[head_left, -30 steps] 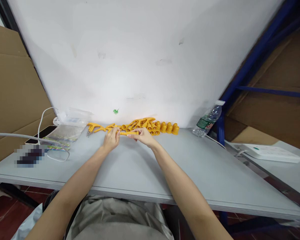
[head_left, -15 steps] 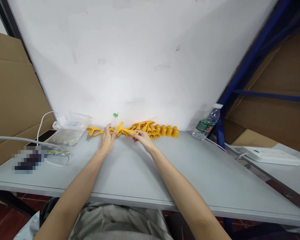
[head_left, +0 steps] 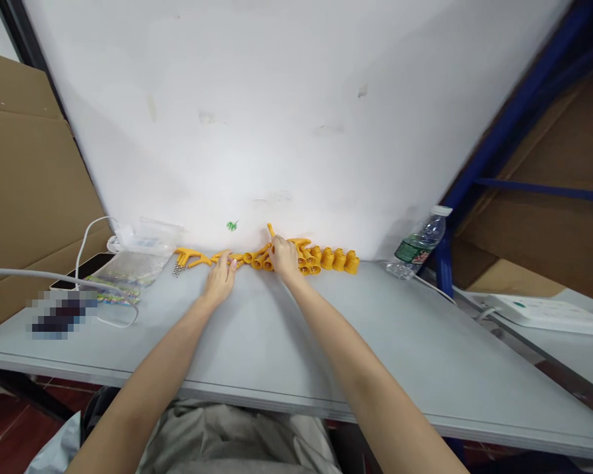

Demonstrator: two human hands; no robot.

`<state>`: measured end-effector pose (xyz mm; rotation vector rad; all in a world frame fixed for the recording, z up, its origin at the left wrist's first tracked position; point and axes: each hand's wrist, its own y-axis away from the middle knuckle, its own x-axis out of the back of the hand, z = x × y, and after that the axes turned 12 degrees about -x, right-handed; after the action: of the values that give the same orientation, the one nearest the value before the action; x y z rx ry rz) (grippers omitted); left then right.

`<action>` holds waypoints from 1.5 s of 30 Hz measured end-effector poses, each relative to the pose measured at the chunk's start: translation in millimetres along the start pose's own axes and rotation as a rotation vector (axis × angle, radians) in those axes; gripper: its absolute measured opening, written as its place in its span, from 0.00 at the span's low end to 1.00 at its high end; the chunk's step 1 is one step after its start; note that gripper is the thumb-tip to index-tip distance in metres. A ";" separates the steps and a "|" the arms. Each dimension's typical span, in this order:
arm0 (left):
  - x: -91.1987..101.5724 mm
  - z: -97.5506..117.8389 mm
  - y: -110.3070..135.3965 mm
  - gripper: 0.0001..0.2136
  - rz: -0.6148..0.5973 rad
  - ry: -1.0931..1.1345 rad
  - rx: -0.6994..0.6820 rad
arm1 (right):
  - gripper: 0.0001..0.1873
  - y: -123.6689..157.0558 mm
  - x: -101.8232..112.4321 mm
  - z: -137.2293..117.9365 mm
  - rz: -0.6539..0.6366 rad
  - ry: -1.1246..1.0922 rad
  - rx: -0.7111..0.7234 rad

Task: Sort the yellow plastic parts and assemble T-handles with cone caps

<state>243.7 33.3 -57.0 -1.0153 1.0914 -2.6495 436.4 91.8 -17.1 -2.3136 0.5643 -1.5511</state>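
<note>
My right hand [head_left: 285, 258] is closed on a yellow plastic handle [head_left: 270, 230], one end of which sticks up past the fingers. The rest of the handle is hidden by the hand. It is over a row of yellow cups [head_left: 257, 263], some lying with their hollow ends toward me. My left hand [head_left: 221, 282] rests further left with fingers outstretched and thumb apart, its fingertips at yellow T-shaped handles [head_left: 190, 253] along the wall. Small metal pieces [head_left: 178, 266], too small to name, lie at the left end.
Upright yellow cups [head_left: 350, 261] stand to the right along the wall. Beyond them a water bottle [head_left: 420, 242] leans by the blue frame [head_left: 443, 270]. A clear plastic bag [head_left: 128, 266], a white cable [head_left: 113, 288] and a cardboard box [head_left: 24, 191] are on the left.
My right hand has moved right and slightly up, turning the yellow handle from lying sideways to pointing upward. My left hand has shifted slightly right and lies lower among the pieces.
</note>
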 end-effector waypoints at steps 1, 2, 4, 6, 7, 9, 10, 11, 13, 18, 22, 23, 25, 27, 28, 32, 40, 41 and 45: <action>0.2 0.5 -0.1 0.22 -0.005 0.006 0.008 | 0.22 -1.5 -3.3 -2.3 -0.013 0.090 0.062; 0.3 1.0 -0.1 0.22 -0.008 0.013 0.016 | 0.23 -2.4 -6.6 -4.7 -0.030 0.166 0.109; 0.2 1.5 0.0 0.21 -0.002 0.021 0.022 | 0.25 -2.5 -13.1 -10.2 -0.078 0.273 0.170; 0.2 1.3 -0.2 0.21 0.028 0.014 0.032 | 0.24 -1.0 -18.6 -16.3 -0.118 0.327 0.192; 0.3 0.8 -0.5 0.20 0.054 0.008 0.041 | 0.24 -0.1 -20.9 -19.3 -0.135 0.339 0.192; 0.7 -1.7 -1.8 0.19 0.127 -0.001 0.064 | 0.23 1.4 -24.1 -24.3 -0.186 0.346 0.176; 0.9 -3.6 -2.9 0.18 0.167 -0.005 0.078 | 0.23 1.9 -25.0 -25.9 -0.223 0.346 0.162; 0.9 -5.8 -4.0 0.17 0.204 -0.014 0.091 | 0.24 2.3 -25.5 -26.8 -0.262 0.345 0.151; 0.4 -10.7 -6.2 0.14 0.248 -0.054 0.123 | 0.24 2.5 -25.7 -26.9 -0.318 0.336 0.137; -3.4 -17.1 -5.4 0.13 0.071 -0.263 0.225 | 0.25 4.5 -21.9 -19.9 -0.274 0.199 0.127; -4.2 -16.6 -1.1 0.17 -0.097 -0.368 0.187 | 0.24 5.4 -11.1 0.9 -0.084 0.015 0.163; -4.1 -16.5 -1.1 0.17 -0.110 -0.381 0.165 | 0.23 4.6 -7.3 10.4 -0.018 -0.030 0.170; -5.0 -16.6 -3.3 0.18 -0.136 -0.395 0.121 | 0.22 1.7 -0.2 35.0 0.122 -0.117 0.149; -8.3 -16.6 -8.4 0.18 -0.186 -0.401 0.081 | 0.21 -1.5 4.6 65.8 0.257 -0.202 0.049; -11.1 -16.5 -11.8 0.18 -0.223 -0.405 0.059 | 0.21 -2.6 5.4 82.3 0.330 -0.244 -0.021; -25.1 -15.9 -29.0 0.19 -0.413 -0.469 -0.012 | 0.21 -0.6 0.1 144.5 0.559 -0.402 -0.284; -34.9 -17.7 -52.2 0.16 -0.533 -0.647 0.118 | 0.16 -0.3 -14.5 204.4 0.638 -0.505 -0.563; -34.2 -18.0 -52.9 0.16 -0.520 -0.658 0.136 | 0.15 -1.6 -15.7 206.6 0.595 -0.484 -0.584; -29.3 -21.4 -53.7 0.15 -0.449 -0.641 0.215 | 0.13 -2.3 -19.1 206.1 0.459 -0.390 -0.565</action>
<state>261.2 95.2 -48.8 -2.0408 0.4691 -2.3336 621.4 108.8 -108.4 -2.5126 1.4389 -0.7644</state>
